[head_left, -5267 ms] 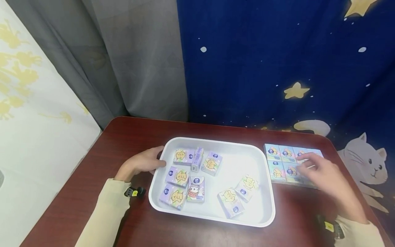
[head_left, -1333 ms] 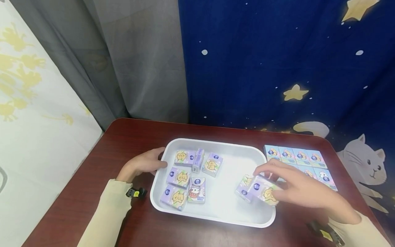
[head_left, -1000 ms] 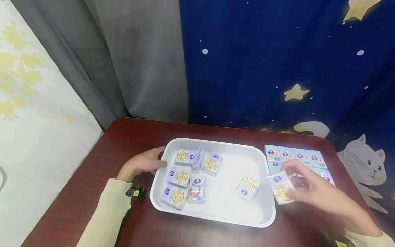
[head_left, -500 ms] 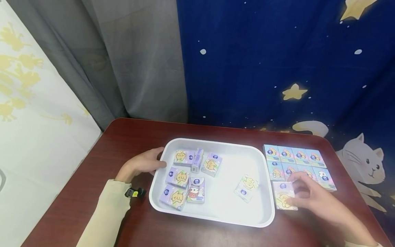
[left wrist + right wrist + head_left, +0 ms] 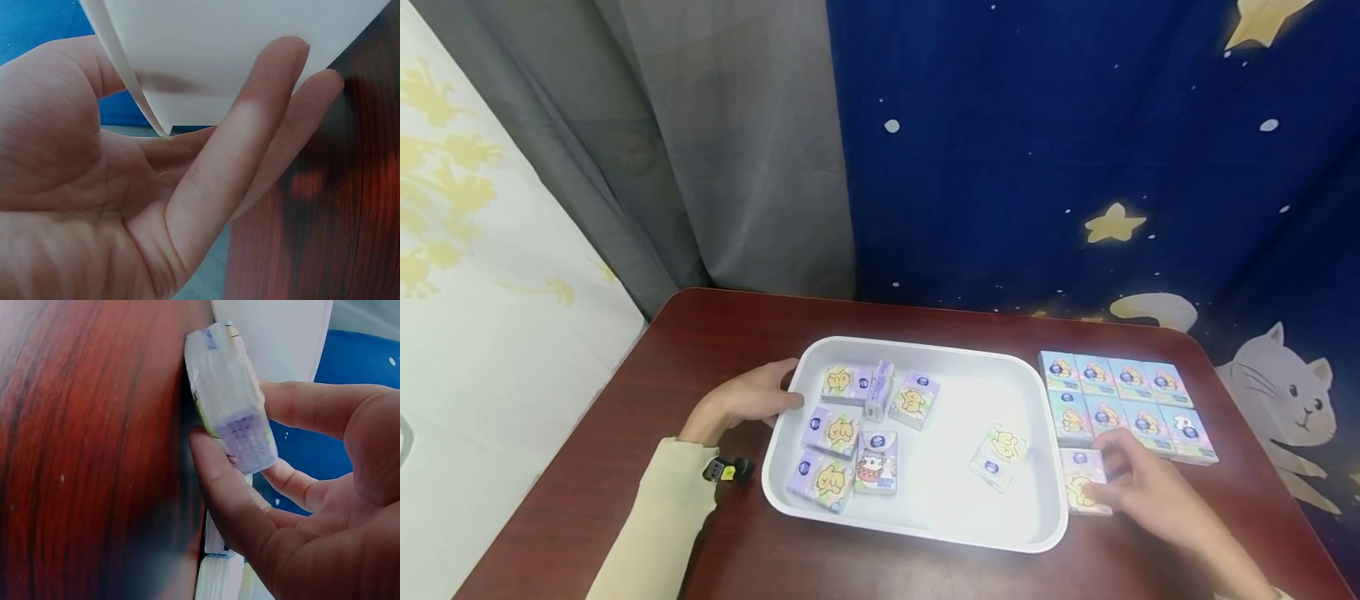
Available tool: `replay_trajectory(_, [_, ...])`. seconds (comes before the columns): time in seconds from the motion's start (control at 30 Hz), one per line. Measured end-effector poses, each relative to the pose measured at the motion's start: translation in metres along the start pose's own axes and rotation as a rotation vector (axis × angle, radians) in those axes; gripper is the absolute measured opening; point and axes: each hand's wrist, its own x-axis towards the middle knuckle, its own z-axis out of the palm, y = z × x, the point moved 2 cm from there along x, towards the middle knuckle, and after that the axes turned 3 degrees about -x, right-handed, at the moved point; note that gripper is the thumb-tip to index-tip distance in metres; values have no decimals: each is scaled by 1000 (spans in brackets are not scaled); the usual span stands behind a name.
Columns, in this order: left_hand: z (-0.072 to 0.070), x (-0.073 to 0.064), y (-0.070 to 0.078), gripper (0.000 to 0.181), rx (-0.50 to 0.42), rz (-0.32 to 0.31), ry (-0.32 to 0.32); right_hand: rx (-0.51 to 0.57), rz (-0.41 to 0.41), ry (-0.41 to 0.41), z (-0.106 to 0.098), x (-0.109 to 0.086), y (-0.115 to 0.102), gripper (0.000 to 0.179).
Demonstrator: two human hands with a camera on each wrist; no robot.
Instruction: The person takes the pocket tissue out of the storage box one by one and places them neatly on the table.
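My right hand (image 5: 1150, 487) pinches a small purple pocket tissue pack (image 5: 1081, 482) by its edges, beside the tray's right end. In the right wrist view the pack (image 5: 231, 394) sits between thumb and fingers, close to the tabletop. My left hand (image 5: 748, 396) holds the white tray (image 5: 917, 533) at its left rim, thumb over the edge; the left wrist view shows fingers (image 5: 219, 156) along the outer wall. Inside the tray lie several purple tissue packs (image 5: 831, 432) at the left, one standing on its side (image 5: 880, 390), and a lone pack (image 5: 1000, 457) at the right.
Two rows of blue tissue packs (image 5: 1120, 400) stand right of the tray, just behind the held pack. The dark red table (image 5: 722, 325) ends at a grey curtain (image 5: 752, 167) and a blue starry curtain (image 5: 1000, 167).
My right hand, earlier over the blue packs, has taken a purple pack from the tray's right side, carried it over the rim and lowered it in front of the blue rows. The left hand stays put.
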Motion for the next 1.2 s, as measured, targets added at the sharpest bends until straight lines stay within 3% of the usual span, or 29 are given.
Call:
replay_trajectory(0.2, [1,-1,1,56,0,-5,0,-113,10,24,1,2,-1,64])
replay_trajectory(0.6, [2,-3,4,57,-2,3,-4,-176,25,6,0,5,-4,65])
replay_trajectory(0.77, [2,-2,4,57,2,6,-7,-259,9,0,-4,8,-10,70])
replay_trajectory(0.97, [2,-1,4,56,-2,19,-14,-341,-55,4,-17,14,-33,59])
replay_trajectory(1.2, [1,0,2,58,6,20,-9,-391,-189,85,-26,20,-76,39])
